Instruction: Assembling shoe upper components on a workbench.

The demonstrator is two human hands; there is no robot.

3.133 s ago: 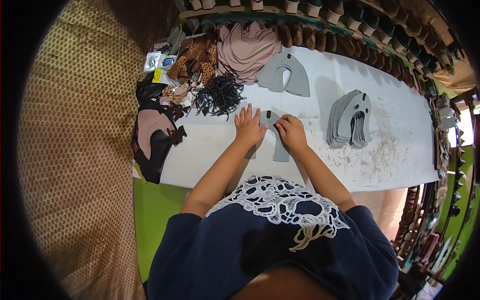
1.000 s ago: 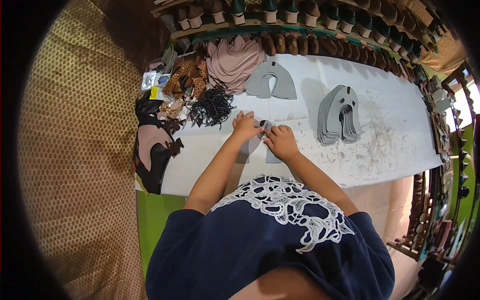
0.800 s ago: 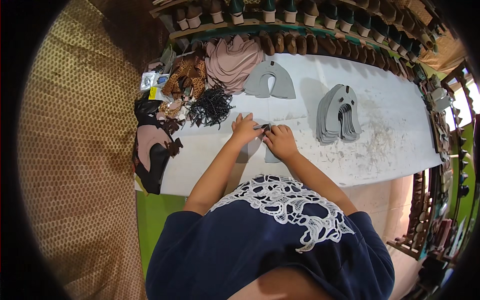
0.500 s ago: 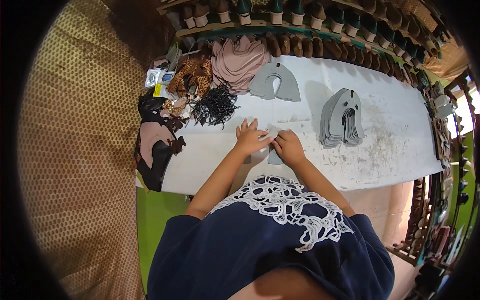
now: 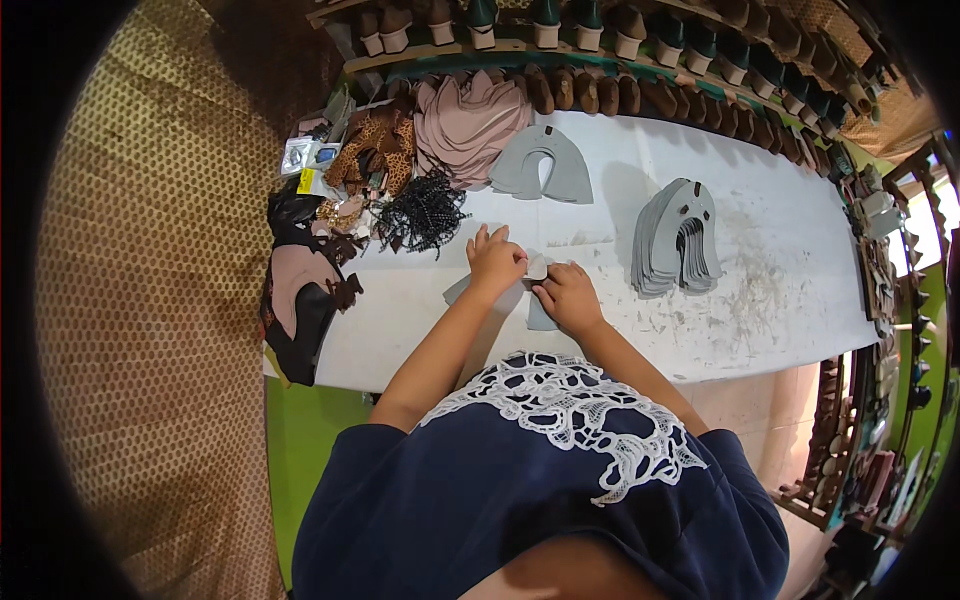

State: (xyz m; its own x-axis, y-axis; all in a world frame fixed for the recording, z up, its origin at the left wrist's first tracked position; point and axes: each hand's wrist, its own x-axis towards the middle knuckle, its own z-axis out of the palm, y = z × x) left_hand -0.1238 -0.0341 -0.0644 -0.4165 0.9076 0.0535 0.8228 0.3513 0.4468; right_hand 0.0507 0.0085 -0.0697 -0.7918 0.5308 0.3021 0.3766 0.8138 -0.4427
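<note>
You are pinching a grey cut-out piece (image 5: pixel 540 290) between both hands: your left hand (image 5: pixel 494 264) is curled over its upper left part, your right hand (image 5: pixel 570 297) is closed on its right edge, and the fingertips are meeting at a small pale fold between them. The piece is lying flat on the white table (image 5: pixel 760 300) directly under your palms. Judging by this, you would do well keeping the fold pressed flat and the edges lined up before pressing harder. Just beyond your left hand, black beaded trim (image 5: pixel 420 212) is lying; farther out, a grey horseshoe-shaped piece (image 5: pixel 545 165). Well off to the right of your right hand, a stack of grey pieces (image 5: pixel 675 240) is standing. Farthest away, shelves of shoes (image 5: pixel 600 30) are running along the wall.
</note>
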